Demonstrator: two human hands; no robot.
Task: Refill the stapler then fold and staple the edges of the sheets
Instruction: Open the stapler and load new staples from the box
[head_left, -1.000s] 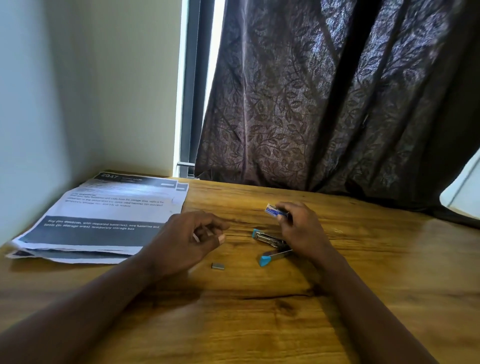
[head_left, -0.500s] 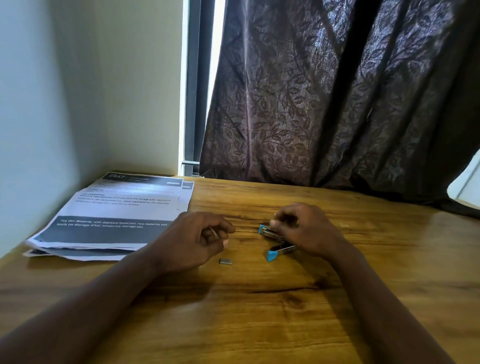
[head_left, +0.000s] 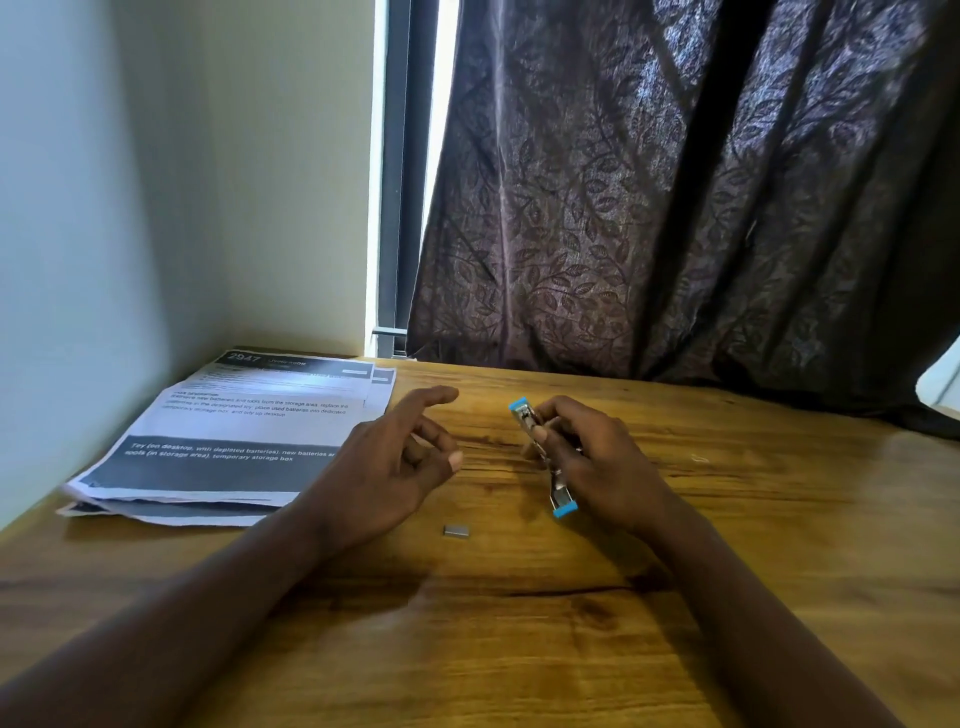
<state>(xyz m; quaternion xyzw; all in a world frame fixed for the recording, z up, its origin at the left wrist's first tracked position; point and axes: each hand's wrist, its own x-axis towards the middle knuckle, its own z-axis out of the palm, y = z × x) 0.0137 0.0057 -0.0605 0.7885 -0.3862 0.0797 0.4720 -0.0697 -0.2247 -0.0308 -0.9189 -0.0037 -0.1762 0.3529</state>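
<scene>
Right hand (head_left: 597, 457) grips stapler (head_left: 543, 457) above wooden table (head_left: 727, 597), fingers curled round it, blue ends showing; left hand (head_left: 395, 462) holds nothing, fingers loosely spread; staple strip (head_left: 456, 530) on table between hands; sheets (head_left: 234, 431) at left.

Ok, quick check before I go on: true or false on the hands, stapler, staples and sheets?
1. The right hand grips the stapler. True.
2. The left hand holds the staple strip. False: the strip lies on the table, untouched.
3. The sheets lie left of both hands. True.
4. The stapler rests on the sheets. False: it is in the right hand, away from them.
</scene>
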